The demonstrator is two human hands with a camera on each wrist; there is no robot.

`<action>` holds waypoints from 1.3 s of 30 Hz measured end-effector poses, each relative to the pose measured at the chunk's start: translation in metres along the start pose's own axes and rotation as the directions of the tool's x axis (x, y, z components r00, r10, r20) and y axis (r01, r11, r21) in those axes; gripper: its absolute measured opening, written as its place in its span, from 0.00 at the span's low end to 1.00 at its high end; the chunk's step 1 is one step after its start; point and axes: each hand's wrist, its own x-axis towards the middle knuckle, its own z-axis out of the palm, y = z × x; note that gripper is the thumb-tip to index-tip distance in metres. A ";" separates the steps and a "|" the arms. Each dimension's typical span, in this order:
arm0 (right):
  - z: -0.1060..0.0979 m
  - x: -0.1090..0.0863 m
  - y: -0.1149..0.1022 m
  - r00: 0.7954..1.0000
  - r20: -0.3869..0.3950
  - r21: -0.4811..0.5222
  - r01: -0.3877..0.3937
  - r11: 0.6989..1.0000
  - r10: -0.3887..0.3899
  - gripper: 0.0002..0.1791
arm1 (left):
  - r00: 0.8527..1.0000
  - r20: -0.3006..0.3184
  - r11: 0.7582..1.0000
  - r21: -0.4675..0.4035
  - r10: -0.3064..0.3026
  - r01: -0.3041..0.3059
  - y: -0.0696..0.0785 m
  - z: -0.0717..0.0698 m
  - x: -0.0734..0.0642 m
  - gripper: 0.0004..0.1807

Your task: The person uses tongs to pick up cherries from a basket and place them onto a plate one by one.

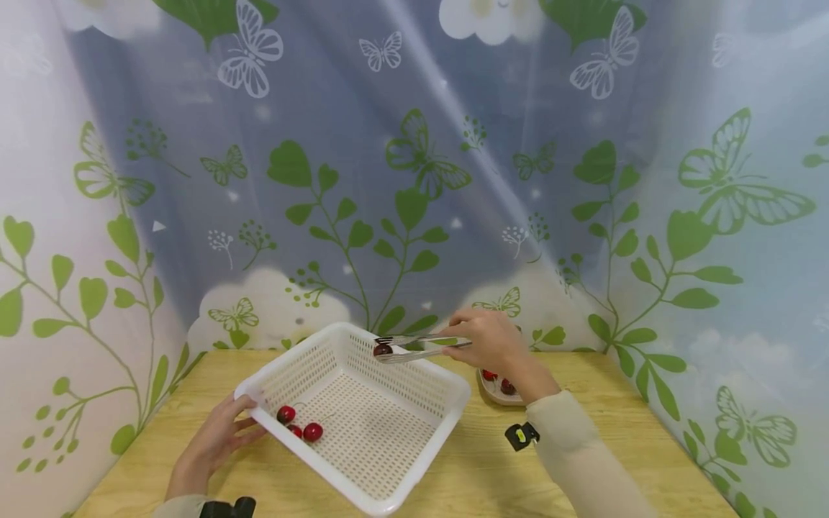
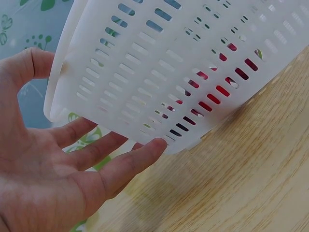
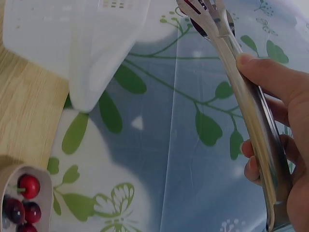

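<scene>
My right hand (image 1: 492, 338) grips metal tongs (image 1: 424, 354), their tips over the far side of a white plastic basket (image 1: 363, 496). A dark red cherry (image 1: 383, 350) is held between the tong tips, above the basket floor. In the right wrist view the tongs (image 3: 251, 111) lie between thumb and fingers. My left hand (image 1: 216, 435) holds the basket's left corner. The left wrist view shows the thumb at the rim and the other fingers (image 2: 130, 166) against the perforated wall (image 2: 159, 63). Several red cherries (image 1: 313, 432) lie inside, near the left wall.
Behind my right hand sits a small pale dish (image 1: 501, 398), partly hidden, with several cherries (image 3: 30, 186) in it. The wooden table (image 1: 583, 432) ends at a printed curtain (image 1: 421, 237) at the back and sides.
</scene>
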 end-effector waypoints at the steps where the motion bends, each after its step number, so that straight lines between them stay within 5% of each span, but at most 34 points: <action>1: -0.002 -0.003 0.003 1.000 0.000 -0.004 -0.010 1.000 0.010 0.13 | 1.000 -0.003 1.000 0.002 -0.001 0.001 0.000 0.000 0.000 0.34; 27: -0.045 -0.099 0.073 0.992 -0.091 -0.159 -0.100 0.982 0.086 0.13 | 1.000 0.007 1.000 -0.012 -0.002 0.002 0.000 0.001 -0.001 0.34; 39: -0.046 -0.131 0.094 0.989 -0.032 -0.202 -0.148 0.968 0.144 0.14 | 1.000 0.001 1.000 -0.009 -0.002 0.002 -0.002 0.000 0.001 0.34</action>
